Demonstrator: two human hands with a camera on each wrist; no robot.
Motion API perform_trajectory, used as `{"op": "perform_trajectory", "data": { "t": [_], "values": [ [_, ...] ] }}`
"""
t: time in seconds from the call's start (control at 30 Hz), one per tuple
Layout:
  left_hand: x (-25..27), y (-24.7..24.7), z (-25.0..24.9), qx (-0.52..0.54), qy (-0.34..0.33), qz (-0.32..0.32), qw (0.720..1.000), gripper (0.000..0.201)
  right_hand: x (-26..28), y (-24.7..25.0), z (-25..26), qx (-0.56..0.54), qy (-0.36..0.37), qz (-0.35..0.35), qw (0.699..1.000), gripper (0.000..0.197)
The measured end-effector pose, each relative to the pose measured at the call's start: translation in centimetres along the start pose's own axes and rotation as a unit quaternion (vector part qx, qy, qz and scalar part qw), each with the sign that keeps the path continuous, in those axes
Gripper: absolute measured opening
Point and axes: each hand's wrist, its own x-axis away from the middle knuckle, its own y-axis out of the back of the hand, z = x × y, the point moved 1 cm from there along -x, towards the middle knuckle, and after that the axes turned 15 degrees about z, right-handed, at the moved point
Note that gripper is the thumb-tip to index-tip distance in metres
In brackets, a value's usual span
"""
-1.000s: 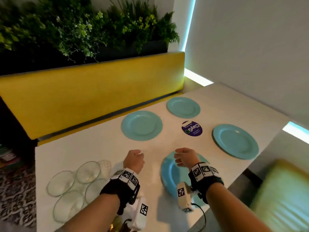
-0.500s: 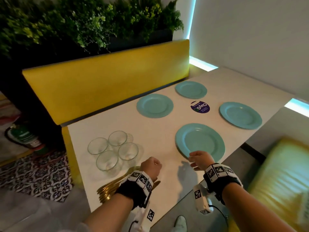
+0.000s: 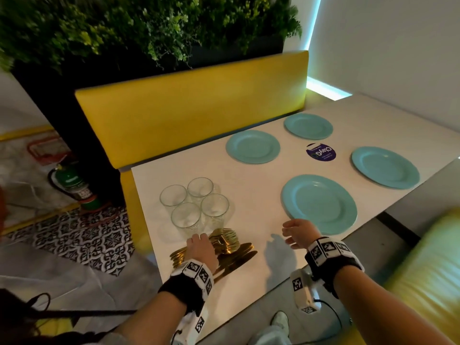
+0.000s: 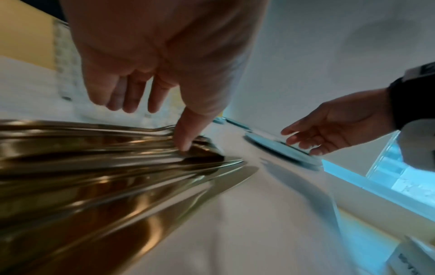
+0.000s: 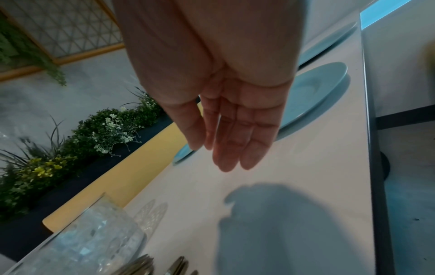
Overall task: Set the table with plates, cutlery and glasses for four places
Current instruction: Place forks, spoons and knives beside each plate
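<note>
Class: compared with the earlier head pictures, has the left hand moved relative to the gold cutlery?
Yes. The left hand has moved forward onto the cutlery, closer to the glasses; its thumb touches the pile.

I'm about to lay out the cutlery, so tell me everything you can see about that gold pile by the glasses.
The gold cutlery is a shiny, brass-coloured metal pile lying flat near the table's front left corner, just in front of the four glasses. Fork tines and knife blades show, fanned toward the plates; an exact count cannot be told. The left hand rests over it, its thumb touching the pieces. The right hand hovers apart, empty.
</note>
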Motion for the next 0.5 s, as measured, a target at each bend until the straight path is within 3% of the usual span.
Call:
{"op": "perform_trajectory", "data": {
  "t": [0.2, 0.5],
  "values": [
    [-0.8, -0.9, 1.8, -0.013, -0.022, 0.025, 0.999, 0.055, 0.1, -1.1, -0.2, 0.017, 0.002, 0.011, 1.0, 0.012],
    [-1.0, -0.5, 1.8, -0.125, -0.071, 0.02, 0.989, 0.039, -0.1, -1.1, -0.6, 0.03, 0.001, 0.011, 0.999, 0.012]
  ]
}}
